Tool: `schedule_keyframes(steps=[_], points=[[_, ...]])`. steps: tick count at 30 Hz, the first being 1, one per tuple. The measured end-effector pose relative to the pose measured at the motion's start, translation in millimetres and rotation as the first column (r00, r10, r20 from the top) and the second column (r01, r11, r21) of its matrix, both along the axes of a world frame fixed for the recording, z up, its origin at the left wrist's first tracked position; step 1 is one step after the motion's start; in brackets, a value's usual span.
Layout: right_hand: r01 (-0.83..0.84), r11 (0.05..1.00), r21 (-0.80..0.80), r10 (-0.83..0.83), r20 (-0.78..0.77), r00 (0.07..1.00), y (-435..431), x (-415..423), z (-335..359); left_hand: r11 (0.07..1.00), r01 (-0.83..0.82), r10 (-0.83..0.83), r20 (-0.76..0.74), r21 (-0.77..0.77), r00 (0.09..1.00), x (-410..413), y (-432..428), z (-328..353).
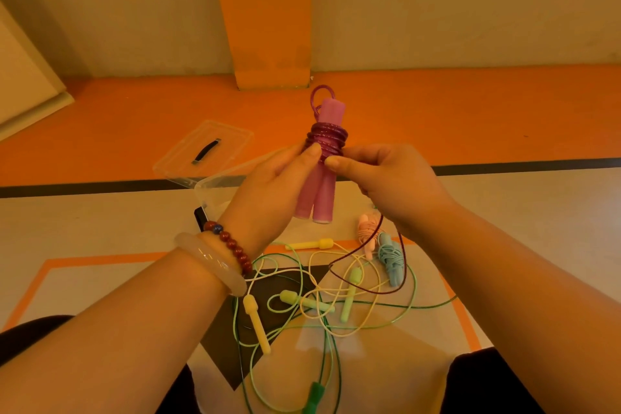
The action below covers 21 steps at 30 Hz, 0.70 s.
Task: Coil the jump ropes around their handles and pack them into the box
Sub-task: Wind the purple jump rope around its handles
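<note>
My left hand (268, 185) grips two purple foam handles (321, 198) held upright side by side. A dark purple rope (326, 141) is wound several times round their upper part. My right hand (386, 178) pinches that rope at the coil, and its loose end (369, 262) hangs down in a loop below my wrist. The clear plastic box (215, 190) stands behind my left hand, mostly hidden by it.
The box's clear lid (205, 151) with a black handle lies on the orange floor at the left. Coiled pink (364, 228) and blue (391, 255) ropes lie at the right. Loose yellow (257, 323), pale green (349, 296) and dark green (312, 397) ropes tangle below.
</note>
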State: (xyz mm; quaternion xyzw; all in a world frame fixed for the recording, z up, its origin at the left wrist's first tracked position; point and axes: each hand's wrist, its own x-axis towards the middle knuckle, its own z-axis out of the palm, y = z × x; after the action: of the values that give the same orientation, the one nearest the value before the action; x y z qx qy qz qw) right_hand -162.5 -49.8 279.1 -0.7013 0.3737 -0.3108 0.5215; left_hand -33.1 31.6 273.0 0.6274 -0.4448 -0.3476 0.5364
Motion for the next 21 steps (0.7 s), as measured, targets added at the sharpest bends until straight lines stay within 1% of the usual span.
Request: schedule_keyframes(steps=[1, 3, 4, 6, 8, 11, 14, 17, 19, 21], points=[[-0.004, 1.0, -0.029, 0.004, -0.022, 1.0, 1, 1, 0, 1.0, -0.01, 0.01, 0.036, 0.01, 0.999, -1, -1, 1], [-0.022, 0.998, -0.063, 0.02, -0.04, 0.999, 6, 4, -4, 0.999, -0.039, 0.033, 0.17, 0.034, 0.985, -4, -3, -2], [-0.023, 0.998, -0.06, 0.021, -0.037, 0.999, 8, 7, -8, 0.997, -0.066, 0.059, 0.188, 0.033, 0.98, -6, -4, -6], [-0.008, 0.999, -0.039, 0.007, -0.024, 1.0, 12, 9, -12, 0.993, -0.117, 0.112, 0.126, 0.03, 0.986, -12, -3, -11], [-0.005, 1.0, -0.017, 0.005, -0.021, 1.0, 13, 10, -15, 0.986, -0.165, 0.161, 0.116, 0.021, 0.98, -15, -3, -14], [-0.062, 0.998, 0.013, 0.062, -0.064, 0.996, 7, 7, -11, 0.977, -0.211, 0.208, 0.092, 0.018, 0.974, -11, -4, -13], [-0.131, 0.991, -0.036, 0.122, -0.177, 0.977, -2, 3, -4, 0.976, -0.209, 0.207, 0.03, 0.066, 0.978, -8, -4, -11], [-0.156, 0.983, -0.097, 0.129, -0.239, 0.962, -9, -4, 0, 0.982, -0.175, 0.181, -0.072, 0.075, 0.981, -11, -1, -8], [-0.145, 0.984, -0.101, 0.121, -0.211, 0.97, -10, -6, 0, 0.982, -0.176, 0.184, -0.152, 0.066, 0.971, -13, -1, -6], [-0.145, 0.986, -0.081, 0.132, -0.142, 0.981, -9, -6, 0, 0.981, -0.187, 0.195, -0.23, 0.056, 0.953, -15, -1, -5]])
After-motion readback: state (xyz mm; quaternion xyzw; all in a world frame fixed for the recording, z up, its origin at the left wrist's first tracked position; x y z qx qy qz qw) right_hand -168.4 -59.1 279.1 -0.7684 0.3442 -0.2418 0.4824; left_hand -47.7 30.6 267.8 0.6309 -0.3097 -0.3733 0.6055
